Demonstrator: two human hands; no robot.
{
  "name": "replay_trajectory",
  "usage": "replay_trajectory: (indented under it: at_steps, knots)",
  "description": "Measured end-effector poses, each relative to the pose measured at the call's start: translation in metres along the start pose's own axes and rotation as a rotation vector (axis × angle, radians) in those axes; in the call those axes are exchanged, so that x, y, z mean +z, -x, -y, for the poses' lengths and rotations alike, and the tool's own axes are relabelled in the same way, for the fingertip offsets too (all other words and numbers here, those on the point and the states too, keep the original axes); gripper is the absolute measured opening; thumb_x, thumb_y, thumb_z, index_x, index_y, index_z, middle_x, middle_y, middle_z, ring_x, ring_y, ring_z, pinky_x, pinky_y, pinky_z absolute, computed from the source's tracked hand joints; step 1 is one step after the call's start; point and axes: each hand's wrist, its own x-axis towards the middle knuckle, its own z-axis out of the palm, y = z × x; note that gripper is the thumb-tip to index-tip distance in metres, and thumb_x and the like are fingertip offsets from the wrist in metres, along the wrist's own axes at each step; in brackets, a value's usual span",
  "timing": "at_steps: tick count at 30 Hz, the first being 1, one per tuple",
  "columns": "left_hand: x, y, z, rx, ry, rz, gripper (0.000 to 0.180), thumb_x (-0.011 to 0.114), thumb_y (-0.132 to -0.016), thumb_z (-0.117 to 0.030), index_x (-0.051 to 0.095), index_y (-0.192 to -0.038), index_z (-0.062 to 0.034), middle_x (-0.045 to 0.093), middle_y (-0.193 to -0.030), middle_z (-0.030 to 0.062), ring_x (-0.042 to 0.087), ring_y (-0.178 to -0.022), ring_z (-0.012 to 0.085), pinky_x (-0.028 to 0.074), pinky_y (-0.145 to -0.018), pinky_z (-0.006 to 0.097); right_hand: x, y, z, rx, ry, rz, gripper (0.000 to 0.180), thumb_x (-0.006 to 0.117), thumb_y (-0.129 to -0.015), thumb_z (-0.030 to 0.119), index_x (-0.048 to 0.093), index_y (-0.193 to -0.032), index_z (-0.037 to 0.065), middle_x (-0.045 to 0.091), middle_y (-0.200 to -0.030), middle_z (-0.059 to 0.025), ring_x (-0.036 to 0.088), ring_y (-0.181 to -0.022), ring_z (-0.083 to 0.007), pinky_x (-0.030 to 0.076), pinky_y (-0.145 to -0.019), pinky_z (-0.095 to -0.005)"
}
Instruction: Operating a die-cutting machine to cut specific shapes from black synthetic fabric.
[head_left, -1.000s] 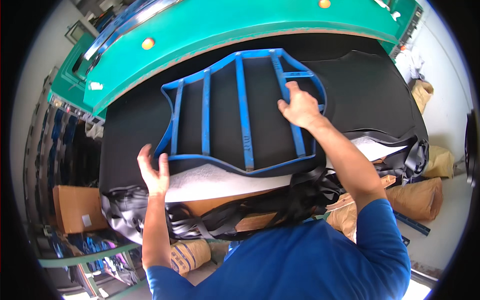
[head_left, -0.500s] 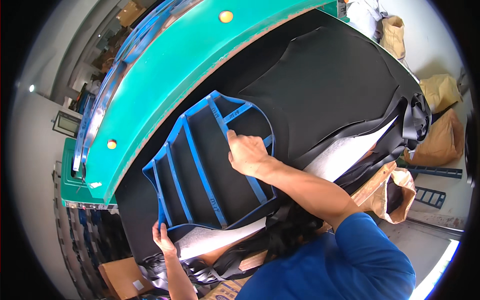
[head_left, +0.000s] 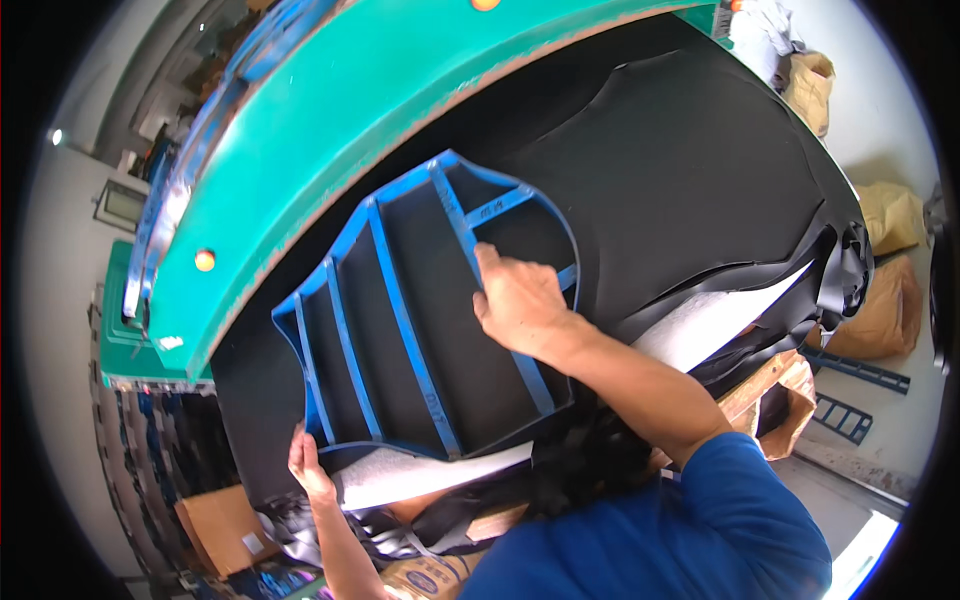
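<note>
A large blue cutting die point(head_left: 402, 293), an open metal frame with several crossbars, sits over black sheet material point(head_left: 240, 410). My right hand point(head_left: 525, 305) is closed around one of its crossbars, toward the frame's right part. At the die's near left corner, my left hand point(head_left: 308, 468) has its fingers against the rim and appears to grip it; the fingertips partly hide each other. To the right of the die, a big curved outline point(head_left: 700, 170) is cut into the black sheet. White material point(head_left: 440, 478) shows beneath the sheet's near edge.
A green press beam point(head_left: 400, 110) spans the far side, above the sheet. Black offcuts point(head_left: 845, 270) hang at the right end. Brown sacks point(head_left: 880, 310) stand on the right, with a wooden bar point(head_left: 755, 390) nearer. A cardboard box point(head_left: 225, 530) is at lower left.
My view has shifted slightly. The cutting die looks larger and has moved a little leftward and away over the sheet, perhaps raised. Both hands have moved with it.
</note>
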Motion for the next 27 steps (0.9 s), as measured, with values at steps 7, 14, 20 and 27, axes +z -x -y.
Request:
replay_trajectory:
  at_steps: [7,14,20,27]
  knots:
    - [-0.003,-0.007,0.016,-0.064,0.057,-0.096,0.026,0.053,-0.096,-0.012,0.065,-0.109,0.0076,0.064,-0.116,0.0112,0.055,-0.111,0.0191,0.033,-0.105,0.033,-0.008,-0.006,0.006,0.047,0.033,0.039,0.046,0.066,-0.082,0.018,0.049,-0.12,-0.002,0.067,-0.088,-0.0244,0.066,-0.086,-0.0405,0.052,-0.081,-0.0458]
    - [0.006,-0.004,0.018,-0.086,0.113,-0.175,0.018,0.059,-0.091,-0.004,0.068,-0.104,0.0053,0.066,-0.115,0.0139,0.054,-0.118,0.0237,0.033,-0.108,0.034,-0.003,-0.001,0.006,0.066,0.114,0.008,0.054,0.065,-0.082,0.025,0.048,-0.128,0.001,0.067,-0.098,-0.0238,0.065,-0.095,-0.0388,0.05,-0.088,-0.0448]
    - [0.008,-0.003,0.011,-0.065,0.066,-0.178,0.014,0.06,-0.092,-0.01,0.071,-0.097,-0.0017,0.068,-0.11,0.0113,0.054,-0.118,0.0264,0.033,-0.108,0.038,0.002,0.002,0.006,0.094,0.104,0.04,0.054,0.068,-0.083,0.024,0.05,-0.128,0.0,0.068,-0.093,-0.0212,0.067,-0.091,-0.0354,0.05,-0.085,-0.0412]
    - [0.004,-0.003,0.021,-0.13,0.181,-0.244,0.013,0.066,-0.088,-0.011,0.074,-0.095,-0.0029,0.068,-0.112,0.0117,0.056,-0.116,0.0247,0.035,-0.105,0.035,-0.001,0.0,0.013,0.113,0.09,0.073,0.057,0.067,-0.083,0.026,0.049,-0.13,0.0,0.068,-0.097,-0.02,0.067,-0.093,-0.034,0.05,-0.087,-0.0408]
